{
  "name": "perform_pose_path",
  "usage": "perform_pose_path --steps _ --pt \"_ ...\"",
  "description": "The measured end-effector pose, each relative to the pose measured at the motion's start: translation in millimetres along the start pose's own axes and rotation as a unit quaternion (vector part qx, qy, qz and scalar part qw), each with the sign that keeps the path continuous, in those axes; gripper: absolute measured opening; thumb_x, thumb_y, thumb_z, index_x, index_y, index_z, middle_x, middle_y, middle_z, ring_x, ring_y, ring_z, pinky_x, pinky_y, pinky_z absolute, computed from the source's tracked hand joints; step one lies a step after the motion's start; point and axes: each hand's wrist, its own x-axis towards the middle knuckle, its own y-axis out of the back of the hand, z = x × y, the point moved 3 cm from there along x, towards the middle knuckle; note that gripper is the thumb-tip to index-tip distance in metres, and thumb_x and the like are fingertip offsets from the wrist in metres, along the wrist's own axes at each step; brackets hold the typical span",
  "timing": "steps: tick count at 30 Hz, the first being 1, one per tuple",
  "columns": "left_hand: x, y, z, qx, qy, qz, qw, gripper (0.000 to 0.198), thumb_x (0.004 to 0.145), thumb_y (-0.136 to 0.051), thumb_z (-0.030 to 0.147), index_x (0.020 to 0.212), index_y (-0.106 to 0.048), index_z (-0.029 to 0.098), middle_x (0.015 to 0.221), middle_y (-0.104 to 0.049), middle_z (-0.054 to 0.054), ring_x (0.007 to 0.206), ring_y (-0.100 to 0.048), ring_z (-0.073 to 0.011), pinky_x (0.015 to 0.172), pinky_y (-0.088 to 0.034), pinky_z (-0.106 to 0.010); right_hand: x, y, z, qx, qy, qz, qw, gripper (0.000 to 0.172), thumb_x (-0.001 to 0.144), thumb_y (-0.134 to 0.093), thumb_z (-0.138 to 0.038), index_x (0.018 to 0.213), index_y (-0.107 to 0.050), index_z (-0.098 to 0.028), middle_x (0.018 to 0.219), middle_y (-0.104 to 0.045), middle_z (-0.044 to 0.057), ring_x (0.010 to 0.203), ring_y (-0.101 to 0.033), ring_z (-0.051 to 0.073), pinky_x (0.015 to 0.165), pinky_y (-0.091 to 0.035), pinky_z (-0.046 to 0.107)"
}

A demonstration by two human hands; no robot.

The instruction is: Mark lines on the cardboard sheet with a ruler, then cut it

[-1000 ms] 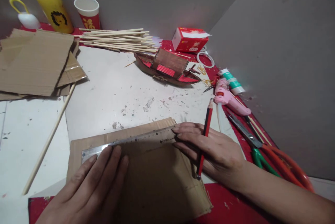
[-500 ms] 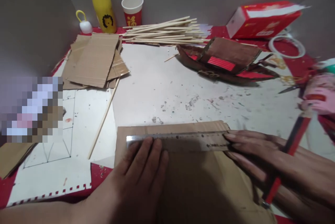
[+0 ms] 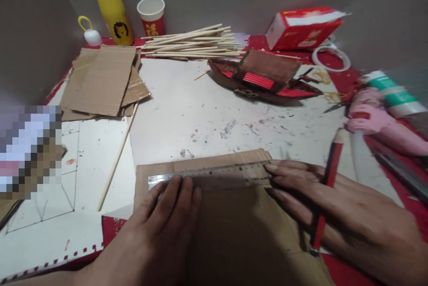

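A metal ruler (image 3: pixel 230 177) lies across the upper part of a brown cardboard sheet (image 3: pixel 230 228). My left hand (image 3: pixel 167 228) presses on the ruler's left part, its fingers bent over it and close together. At the other end, my right hand (image 3: pixel 344 206) pinches the ruler's tip between thumb and fingertips. A red and black pencil (image 3: pixel 332 161) is also held in that hand, passing between the fingers with its sharpened end up. The cardboard's lower part is in shadow and partly behind my left hand.
A brown model boat (image 3: pixel 267 79), wooden sticks (image 3: pixel 190 43) and a red tissue pack (image 3: pixel 306 30) are at the back. Cardboard pieces (image 3: pixel 100 81) lie left near a yellow bottle (image 3: pixel 112 14) and paper cup (image 3: pixel 151 16). A pink glue gun (image 3: pixel 374 116) is right.
The view has turned to the right, so everything appears farther left. The pencil stands more upright in my right hand. Both hands stay on the ruler.
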Motion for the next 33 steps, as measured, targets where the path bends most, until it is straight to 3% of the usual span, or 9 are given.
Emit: perform_pose_path --steps 3,8,16,21,27,33 --pt "0.4 1.8 -1.9 -0.007 0.011 0.013 1.0 0.066 0.089 -0.047 0.026 0.151 -0.037 0.006 0.154 -0.046 -0.013 0.145 -0.034 -0.0295 0.122 -0.017 -0.039 2.1 -1.1 -5.2 -0.057 0.061 -0.027 0.996 0.019 0.09 -0.066 -0.014 0.108 -0.068 -0.013 0.102 -0.077 0.015 0.097 -0.075 0.026 0.091 -0.064 0.033" --pt "1.0 8.8 -4.4 -0.004 -0.01 -0.021 1.0 0.07 0.087 -0.052 0.031 0.151 -0.038 0.007 0.151 -0.051 -0.014 0.144 -0.035 -0.0287 0.114 -0.038 -0.036 1.2 -0.3 -6.6 -0.047 0.051 -0.012 0.998 0.024 0.086 -0.069 -0.01 0.11 -0.066 -0.012 0.104 -0.076 0.016 0.103 -0.074 0.026 0.093 -0.063 0.033" --pt "0.5 3.9 -3.7 -0.002 0.009 0.017 1.0 0.059 0.089 -0.046 0.027 0.145 -0.045 0.011 0.146 -0.056 -0.01 0.143 -0.035 -0.0263 0.119 -0.024 -0.036 2.3 0.5 -10.1 -0.058 0.042 -0.028 0.997 0.019 0.089 -0.065 -0.011 0.107 -0.064 -0.013 0.107 -0.076 0.018 0.106 -0.073 0.025 0.091 -0.064 0.035" --pt "2.7 4.5 -2.9 -0.005 0.009 0.028 1.0 0.061 0.087 -0.049 0.026 0.145 -0.045 0.011 0.146 -0.056 -0.011 0.143 -0.036 -0.0273 0.117 -0.028 -0.035 3.1 1.7 -10.4 -0.046 0.03 -0.031 0.998 0.022 0.09 -0.063 -0.012 0.111 -0.064 -0.016 0.108 -0.076 0.015 0.106 -0.073 0.025 0.089 -0.064 0.036" --pt "5.2 4.9 3.8 0.006 0.017 -0.009 1.0 0.076 0.089 -0.052 0.054 0.15 -0.041 0.01 0.156 -0.043 -0.016 0.14 -0.037 -0.0358 0.112 -0.032 -0.045 -3.6 -0.3 -11.2 -0.071 0.036 -0.041 0.996 0.021 0.09 -0.065 -0.015 0.112 -0.064 -0.014 0.111 -0.075 0.017 0.106 -0.073 0.028 0.089 -0.065 0.037" --pt "10.5 0.9 15.8 0.031 0.02 -0.027 0.999 0.102 0.086 -0.033 0.083 0.148 -0.044 0.004 0.151 -0.046 -0.024 0.134 -0.039 -0.0427 0.106 -0.031 -0.054 0.4 2.8 -7.5 -0.077 0.058 -0.049 0.994 0.022 0.096 -0.058 -0.023 0.113 -0.067 -0.014 0.106 -0.076 0.017 0.094 -0.076 0.028 0.079 -0.067 0.036"
